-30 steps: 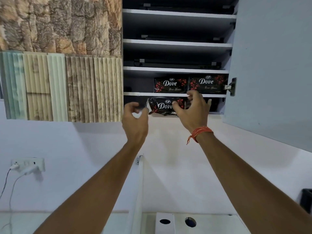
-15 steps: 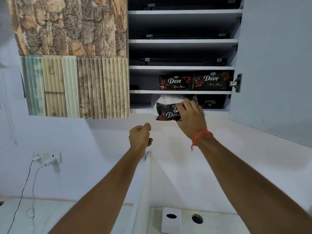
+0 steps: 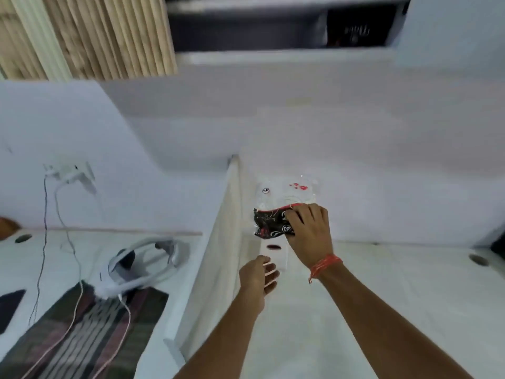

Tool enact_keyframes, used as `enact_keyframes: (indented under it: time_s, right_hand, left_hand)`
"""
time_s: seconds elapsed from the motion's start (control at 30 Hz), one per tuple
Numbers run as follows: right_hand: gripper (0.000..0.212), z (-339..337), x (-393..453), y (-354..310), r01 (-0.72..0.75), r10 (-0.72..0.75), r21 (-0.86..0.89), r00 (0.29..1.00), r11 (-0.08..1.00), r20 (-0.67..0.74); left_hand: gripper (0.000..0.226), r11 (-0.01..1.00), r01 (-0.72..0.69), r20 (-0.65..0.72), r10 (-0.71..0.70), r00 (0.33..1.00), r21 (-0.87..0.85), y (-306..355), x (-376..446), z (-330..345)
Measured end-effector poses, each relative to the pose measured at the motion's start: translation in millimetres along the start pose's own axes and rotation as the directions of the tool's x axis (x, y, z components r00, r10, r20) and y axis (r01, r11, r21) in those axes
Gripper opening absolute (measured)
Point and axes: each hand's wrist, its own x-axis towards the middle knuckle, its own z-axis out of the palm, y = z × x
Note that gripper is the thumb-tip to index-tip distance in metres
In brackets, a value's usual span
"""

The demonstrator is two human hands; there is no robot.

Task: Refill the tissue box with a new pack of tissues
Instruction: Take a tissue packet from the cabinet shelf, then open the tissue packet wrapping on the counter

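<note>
1. Two forearms run up from the bottom edge of the frame toward its centre; I see both hands over a white counter [image 3: 396,310].
2. My left hand [image 3: 258,277], just below centre, hangs with its fingers loosely curled and apart, holding nothing; it sits right before the tissue box [image 3: 276,255]. I cannot tell whether it touches the box.
3. My right hand [image 3: 310,232], with an orange thread [image 3: 325,265] at the wrist, is clamped on the pack [image 3: 276,214], pinching its dark lower right end.
4. The pack is in the air at mid-frame, above the box and apart from it; its lower part is black with red print, its upper part clear and white against the wall.
5. The box is white, with a dark oval slot on top; it stands on the counter beside a white divider [image 3: 226,242] that runs down the centre.
6. Left of the divider, at lower left, lie a white headset [image 3: 147,266], thin cables [image 3: 68,228] and a striped cloth [image 3: 90,324].
7. At mid-left a plug [image 3: 71,175] sits in a wall socket.
8. Across the top, blurred: ribbed panels [image 3: 95,34] at upper left and an open cabinet [image 3: 273,28] with one dark pack [image 3: 355,30] on its shelf.
</note>
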Motion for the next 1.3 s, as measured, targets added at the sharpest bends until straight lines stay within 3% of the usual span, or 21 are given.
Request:
enact_keyframes:
  time_s: [0.13,0.27,0.47,0.57,0.67,0.73,0.8,0.83,0.9,0.93,1.0,1.07,1.17,1.23,1.3]
  right_hand:
    - [0.028,34,-55,3,-0.095,0.099,-0.030,0.972,0.995,0.212]
    - [0.030,73,-92,2,-0.158,0.180,-0.088,0.912,0.983,0.370]
    - [0.030,117,-132,-15,-0.236,0.262,-0.119,0.804,0.965,0.534]
    - [0.040,124,-148,-25,-0.264,0.206,-0.026,0.687,0.964,0.697]
    - [0.051,119,-157,-19,-0.398,0.093,0.152,0.534,0.905,0.841]
    - [0.045,117,-154,-4,-0.515,0.099,0.243,0.550,0.822,0.829]
    - [0.030,124,-147,17,-0.610,0.247,0.258,0.619,0.749,0.746]
    - [0.027,132,-142,28,-0.671,0.344,0.230,0.607,0.705,0.717]
    - [0.024,152,-132,49,-0.826,0.459,0.151,0.442,0.542,0.771]
    - [0.021,162,-129,57,-0.881,0.442,0.111,0.336,0.460,0.832]
    - [0.013,175,-131,67,-0.925,0.339,0.072,0.208,0.373,0.918]
    - [0.019,181,-137,74,-0.965,0.269,0.059,0.130,0.256,0.954]
    - [0.046,186,-149,79,-1.000,0.152,-0.019,-0.021,-0.014,0.988]
    - [0.046,189,-157,81,-0.996,0.057,-0.069,-0.073,-0.058,0.996]
    - [0.034,193,-164,80,-0.995,-0.007,-0.095,-0.095,-0.015,0.995]
  left_hand:
    - [0.030,0.992,0.043,0.008,-0.042,0.999,-0.118,-47,38,-26]
    - [0.054,0.945,0.065,0.146,-0.019,0.989,-0.321,-64,80,-21]
    - [0.038,0.960,0.098,0.132,-0.065,0.989,-0.263,-70,135,-4]
    - [0.021,0.964,0.096,0.007,-0.097,0.995,-0.249,-82,153,-12]
    - [0.032,0.956,0.135,-0.074,-0.160,0.984,-0.262,-89,169,-29]
    - [0.036,0.948,0.151,-0.101,-0.185,0.977,-0.278,-94,182,-40]
    - [0.028,0.942,0.168,-0.132,-0.213,0.968,-0.290,-97,187,-45]
    - [0.025,0.943,0.181,-0.147,-0.228,0.963,-0.278,-99,187,-46]
    - [0.025,0.944,0.218,-0.142,-0.258,0.956,-0.249,-101,187,-46]
    - [0.025,0.938,0.245,-0.135,-0.283,0.950,-0.244,-102,188,-46]
    - [0.024,0.932,0.287,-0.141,-0.322,0.936,-0.223,-108,192,-49]
    - [0.025,0.931,0.301,-0.141,-0.332,0.933,-0.206,-109,195,-52]
    - [0.029,0.924,0.323,-0.118,-0.351,0.929,-0.207,-112,198,-56]
    - [0.027,0.915,0.368,-0.116,-0.389,0.914,-0.167,-112,197,-56]
    - [0.026,0.906,0.395,-0.122,-0.414,0.902,-0.153,-113,198,-58]
